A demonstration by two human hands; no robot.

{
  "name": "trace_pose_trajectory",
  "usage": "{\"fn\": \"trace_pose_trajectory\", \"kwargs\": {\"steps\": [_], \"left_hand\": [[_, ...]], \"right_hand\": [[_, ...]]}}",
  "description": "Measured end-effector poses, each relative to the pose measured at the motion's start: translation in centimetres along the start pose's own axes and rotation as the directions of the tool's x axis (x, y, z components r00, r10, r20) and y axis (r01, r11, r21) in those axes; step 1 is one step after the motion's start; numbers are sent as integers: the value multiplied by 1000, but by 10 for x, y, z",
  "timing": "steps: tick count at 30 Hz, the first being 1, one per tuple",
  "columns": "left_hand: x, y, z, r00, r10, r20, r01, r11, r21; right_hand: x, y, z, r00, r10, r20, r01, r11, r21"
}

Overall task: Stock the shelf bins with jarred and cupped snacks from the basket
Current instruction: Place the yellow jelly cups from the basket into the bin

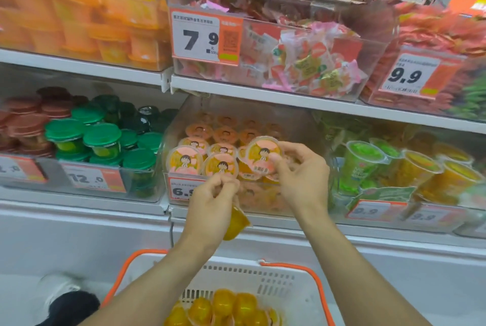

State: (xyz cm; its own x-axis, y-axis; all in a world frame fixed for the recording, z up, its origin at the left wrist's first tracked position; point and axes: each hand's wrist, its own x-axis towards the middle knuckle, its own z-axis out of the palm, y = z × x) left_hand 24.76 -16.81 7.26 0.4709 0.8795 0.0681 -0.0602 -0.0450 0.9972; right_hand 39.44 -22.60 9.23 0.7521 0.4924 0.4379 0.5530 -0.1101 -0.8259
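Your right hand [299, 168] pinches a cartoon-lid jelly cup [264, 154] by its rim, tilted over the front row of the clear bin [184, 128]. Set it lid-up in the right gap — don't knock neighbours. Left hand [213, 199], fingers curled, pinches another yellow cup [235, 223] hanging below; more wait in the basket [284, 289].
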Motion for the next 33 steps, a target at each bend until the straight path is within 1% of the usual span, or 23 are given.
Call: {"fn": "trace_pose_trajectory", "kwargs": {"steps": [3,5,7,9,11,14,19,23,26,30,33], "left_hand": [[0,-3,-1,997,-73,-34,71,996,-46],[0,-7,-4,994,-82,-67,81,997,-17],[0,-7,-7,992,-94,-83,94,996,-6],[1,-6,-9,990,-111,-87,109,994,-18],[4,-5,-11,989,-119,-83,116,992,-42],[8,-4,-12,990,-121,-70,114,990,-86],[12,-2,-8,994,-91,-58,83,988,-133],[11,0,-5,998,-56,-16,52,978,-203],[10,0,-3,1000,-15,20,19,969,-244],[10,-2,2,999,-2,37,12,960,-279],[12,-5,3,1000,0,27,8,961,-277]], "right_hand": [[2,12,8,1000,-2,7,3,991,-136],[3,15,14,999,40,27,-34,981,-190],[4,16,19,993,93,68,-74,968,-241],[5,18,23,986,111,126,-69,952,-298],[6,17,22,979,134,155,-79,945,-318],[7,14,15,972,162,168,-100,940,-327],[6,10,6,959,143,245,-67,953,-294],[4,12,0,962,97,255,-34,970,-239],[5,16,-4,953,73,294,-4,973,-230],[7,16,-6,934,20,358,50,982,-184],[5,15,-3,930,19,367,50,983,-177]]}}
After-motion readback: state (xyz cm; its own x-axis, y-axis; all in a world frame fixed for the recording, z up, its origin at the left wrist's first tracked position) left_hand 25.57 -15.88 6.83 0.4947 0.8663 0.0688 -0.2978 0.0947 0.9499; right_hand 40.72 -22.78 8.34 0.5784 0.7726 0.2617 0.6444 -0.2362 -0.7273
